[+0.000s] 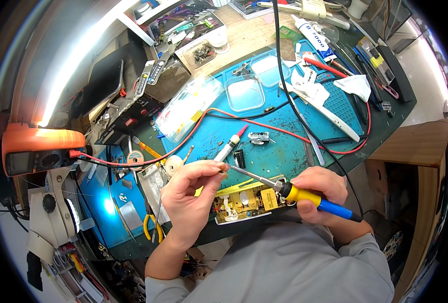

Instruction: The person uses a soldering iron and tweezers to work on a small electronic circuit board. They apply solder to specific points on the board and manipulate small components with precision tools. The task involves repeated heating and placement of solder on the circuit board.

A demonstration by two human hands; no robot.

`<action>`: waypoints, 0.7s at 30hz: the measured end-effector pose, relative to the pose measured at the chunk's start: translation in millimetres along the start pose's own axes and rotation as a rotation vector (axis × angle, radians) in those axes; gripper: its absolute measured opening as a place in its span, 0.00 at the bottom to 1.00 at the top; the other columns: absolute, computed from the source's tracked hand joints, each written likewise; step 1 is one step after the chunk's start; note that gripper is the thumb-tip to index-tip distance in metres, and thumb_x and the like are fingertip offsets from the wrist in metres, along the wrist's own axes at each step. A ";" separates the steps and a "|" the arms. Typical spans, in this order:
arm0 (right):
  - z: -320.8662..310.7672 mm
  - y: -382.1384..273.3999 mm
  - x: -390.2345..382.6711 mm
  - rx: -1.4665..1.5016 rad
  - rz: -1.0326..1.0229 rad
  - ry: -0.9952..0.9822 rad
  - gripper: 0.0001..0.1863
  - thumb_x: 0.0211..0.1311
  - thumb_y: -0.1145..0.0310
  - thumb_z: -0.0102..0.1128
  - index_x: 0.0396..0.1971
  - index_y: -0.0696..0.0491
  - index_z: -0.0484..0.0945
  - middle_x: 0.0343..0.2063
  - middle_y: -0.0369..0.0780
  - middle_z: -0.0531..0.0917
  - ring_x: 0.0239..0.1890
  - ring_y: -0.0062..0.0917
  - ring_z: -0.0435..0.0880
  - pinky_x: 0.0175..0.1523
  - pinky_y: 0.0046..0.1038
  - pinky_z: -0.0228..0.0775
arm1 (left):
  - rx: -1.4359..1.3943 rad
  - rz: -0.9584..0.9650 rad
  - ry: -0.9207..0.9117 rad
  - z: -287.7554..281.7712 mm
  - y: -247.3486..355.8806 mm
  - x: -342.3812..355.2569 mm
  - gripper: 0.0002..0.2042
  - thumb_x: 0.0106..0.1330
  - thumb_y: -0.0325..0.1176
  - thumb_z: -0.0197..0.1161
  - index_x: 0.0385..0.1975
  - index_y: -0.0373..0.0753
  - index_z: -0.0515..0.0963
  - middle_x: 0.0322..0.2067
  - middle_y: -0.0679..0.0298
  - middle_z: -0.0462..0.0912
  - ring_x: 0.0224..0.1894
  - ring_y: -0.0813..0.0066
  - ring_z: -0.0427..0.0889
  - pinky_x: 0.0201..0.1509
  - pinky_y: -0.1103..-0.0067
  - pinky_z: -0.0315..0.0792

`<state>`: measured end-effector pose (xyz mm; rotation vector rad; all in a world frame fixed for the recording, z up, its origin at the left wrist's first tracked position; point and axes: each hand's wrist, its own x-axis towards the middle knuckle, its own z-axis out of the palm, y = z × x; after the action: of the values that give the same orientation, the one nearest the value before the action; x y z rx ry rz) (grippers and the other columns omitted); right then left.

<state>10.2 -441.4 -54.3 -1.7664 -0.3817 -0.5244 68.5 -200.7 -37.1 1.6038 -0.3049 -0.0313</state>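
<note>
We find the widest free room on the blue work mat (279,151) between the circuit board (244,199) at its near edge and the two clear trays (244,93) farther back. The red lead (294,135) and the black cable (305,121) cross that stretch, and a small capacitor (259,137) and a probe (230,146) lie in it. Toward the mat's left edge a clear parts box (188,108), a solder reel (135,158) and yellow-handled pliers (151,227) crowd the way. At the right edge a white strip (330,113) and a white cloth (356,85) block the path.
</note>
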 end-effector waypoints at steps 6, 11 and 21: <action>0.7 -0.5 1.2 -0.011 0.008 -0.024 0.14 0.57 0.63 0.69 0.39 0.56 0.83 0.28 0.40 0.86 0.26 0.28 0.87 0.31 0.24 0.78 | -0.013 -0.010 0.007 -1.3 -1.5 -0.9 0.09 0.61 0.11 0.62 0.39 0.28 0.78 0.40 0.54 0.84 0.44 0.69 0.86 0.48 0.78 0.82; 0.9 0.6 1.4 0.001 -0.002 -0.032 0.14 0.57 0.63 0.69 0.39 0.56 0.83 0.28 0.41 0.87 0.25 0.28 0.86 0.30 0.24 0.78 | -0.011 -0.009 -0.010 -1.3 0.0 -0.4 0.08 0.62 0.12 0.61 0.39 0.28 0.77 0.40 0.53 0.83 0.44 0.67 0.85 0.49 0.77 0.82; 0.9 1.1 1.5 -0.036 -0.037 -0.028 0.15 0.59 0.60 0.68 0.39 0.56 0.83 0.28 0.41 0.87 0.25 0.29 0.87 0.30 0.24 0.78 | 0.041 -0.009 -0.039 -2.6 -1.1 -2.1 0.08 0.62 0.12 0.61 0.38 0.29 0.77 0.40 0.53 0.83 0.45 0.64 0.85 0.51 0.74 0.81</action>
<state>12.2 -440.8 -54.5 -1.8064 -0.4278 -0.5358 67.2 -197.7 -38.4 1.6467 -0.3299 -0.0637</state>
